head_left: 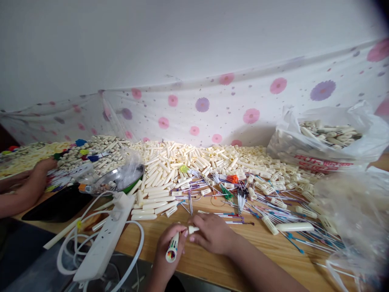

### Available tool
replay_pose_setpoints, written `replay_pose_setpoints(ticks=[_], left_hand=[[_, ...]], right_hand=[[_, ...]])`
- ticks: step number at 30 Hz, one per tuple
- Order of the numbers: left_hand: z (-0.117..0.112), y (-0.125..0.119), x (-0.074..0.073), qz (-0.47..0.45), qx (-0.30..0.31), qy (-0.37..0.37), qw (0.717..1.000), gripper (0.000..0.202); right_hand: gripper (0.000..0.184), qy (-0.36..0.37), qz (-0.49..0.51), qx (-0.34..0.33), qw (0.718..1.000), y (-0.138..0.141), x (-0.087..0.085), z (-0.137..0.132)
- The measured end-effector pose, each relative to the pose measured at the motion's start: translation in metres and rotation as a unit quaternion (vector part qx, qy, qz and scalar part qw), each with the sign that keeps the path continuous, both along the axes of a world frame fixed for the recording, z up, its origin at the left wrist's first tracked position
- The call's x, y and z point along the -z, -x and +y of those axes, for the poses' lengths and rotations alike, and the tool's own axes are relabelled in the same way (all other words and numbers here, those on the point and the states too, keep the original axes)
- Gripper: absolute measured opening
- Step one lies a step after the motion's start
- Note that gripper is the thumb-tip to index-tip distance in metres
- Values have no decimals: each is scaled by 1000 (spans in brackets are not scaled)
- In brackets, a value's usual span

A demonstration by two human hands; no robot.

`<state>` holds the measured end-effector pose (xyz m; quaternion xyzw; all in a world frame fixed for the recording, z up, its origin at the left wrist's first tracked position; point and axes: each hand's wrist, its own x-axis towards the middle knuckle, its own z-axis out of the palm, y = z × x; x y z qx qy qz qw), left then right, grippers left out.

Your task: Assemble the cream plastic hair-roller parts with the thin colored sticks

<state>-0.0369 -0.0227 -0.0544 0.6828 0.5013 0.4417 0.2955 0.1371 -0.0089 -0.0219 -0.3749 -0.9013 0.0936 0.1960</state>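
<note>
The left hand (165, 249) has its fingers wrapped around a cream pen barrel (172, 247), its open end showing a cluster of coloured refills and tilted toward the camera, just above the near edge of the bench (212, 259). The right hand (211, 233) pinches a small cream cap (193, 229) between thumb and forefinger, right at the barrel's far end. To do this well, the cap should probably be lined up straight with the barrel before pressing, the left grip kept firm so the refills do not slide out. Loose refills (240, 198) and spare barrels (170, 170) lie heaped just beyond.
</note>
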Motion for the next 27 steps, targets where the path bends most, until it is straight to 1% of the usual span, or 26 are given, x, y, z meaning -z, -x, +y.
replay_pose_setpoints(ticks=[2, 5, 9, 13, 16, 20, 24, 27], left_hand=[[-2, -2, -5, 20, -4, 8, 1000, 23], [-3, -2, -7, 26, 6, 5, 1000, 24], [0, 1, -2, -3, 46, -3, 999, 23], [2, 4, 2, -18, 50, 13, 998, 22], [1, 2, 2, -22, 62, 5, 998, 20], [0, 1, 3, -13, 48, -9, 999, 18], [3, 3, 10, -59, 18, 23, 998, 18], [6, 5, 16, -77, 10, 40, 996, 18]], right_hand=[[29, -4, 0, 4, 1000, 1, -1, 0], [23, -17, -24, 10, 1000, 2, -1, -1], [32, -30, -55, 1, 998, 2, 0, -1], [31, -32, -65, -2, 997, 2, 1, 0], [31, -29, -68, 2, 997, 1, 0, 0], [34, -30, -72, 10, 997, 1, -1, -1], [34, -26, -39, 5, 999, 1, 0, -1], [30, -22, -3, -1, 1000, 1, 3, 0]])
